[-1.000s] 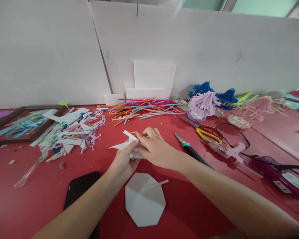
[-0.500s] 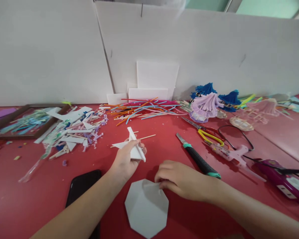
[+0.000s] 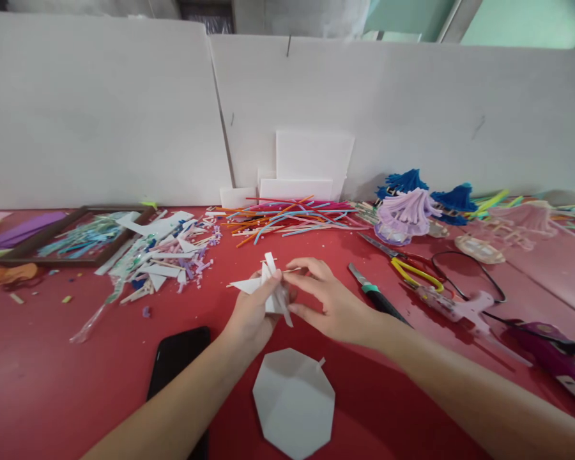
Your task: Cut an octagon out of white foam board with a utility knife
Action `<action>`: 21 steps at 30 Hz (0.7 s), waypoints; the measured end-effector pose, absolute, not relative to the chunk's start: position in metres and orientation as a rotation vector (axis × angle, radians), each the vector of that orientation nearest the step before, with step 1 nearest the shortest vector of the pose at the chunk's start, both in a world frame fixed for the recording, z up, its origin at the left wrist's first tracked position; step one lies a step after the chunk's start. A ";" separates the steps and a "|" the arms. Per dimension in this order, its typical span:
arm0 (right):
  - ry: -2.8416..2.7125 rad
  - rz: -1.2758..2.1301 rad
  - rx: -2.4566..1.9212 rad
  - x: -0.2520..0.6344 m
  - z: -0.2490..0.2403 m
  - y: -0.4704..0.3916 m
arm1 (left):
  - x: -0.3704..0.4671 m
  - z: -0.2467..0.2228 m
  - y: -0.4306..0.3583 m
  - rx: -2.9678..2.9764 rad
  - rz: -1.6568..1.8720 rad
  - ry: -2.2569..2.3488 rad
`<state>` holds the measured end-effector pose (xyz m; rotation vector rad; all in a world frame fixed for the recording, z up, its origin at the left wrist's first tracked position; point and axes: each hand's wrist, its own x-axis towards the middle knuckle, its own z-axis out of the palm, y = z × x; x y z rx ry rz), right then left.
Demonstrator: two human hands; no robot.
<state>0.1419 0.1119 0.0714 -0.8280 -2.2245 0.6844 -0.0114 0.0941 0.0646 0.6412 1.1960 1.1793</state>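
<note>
My left hand is closed around several cut white foam board pieces, one triangular and one a narrow strip, with thin wooden sticks poking out behind them. From the other side my right hand has its bent fingers and thumb at the right edge of those pieces, by a stick end; the exact contact is partly hidden. Below both hands a white octagonal board lies flat on the red table. A small whitish strip rests at its upper right edge.
A black phone lies under my left forearm. Right of my hands are a craft knife, yellow-and-red pliers and a glue gun with its cord. Scraps, coloured sticks and small pavilion models line the back.
My right hand has moved up from the octagonal board to the white pieces in my left hand. The small strip now shows at the board's edge. The camera view has shifted slightly.
</note>
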 end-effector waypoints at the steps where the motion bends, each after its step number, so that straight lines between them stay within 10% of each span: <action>1: -2.225 0.648 -0.844 0.147 0.069 0.109 | -0.018 0.072 0.100 0.674 1.208 1.248; 12: -1.937 0.437 -1.094 0.224 0.055 0.110 | -0.146 0.128 0.153 1.480 1.323 2.127; 21: -2.544 0.839 -0.842 0.186 0.054 0.075 | -0.069 0.097 0.123 2.018 0.983 1.831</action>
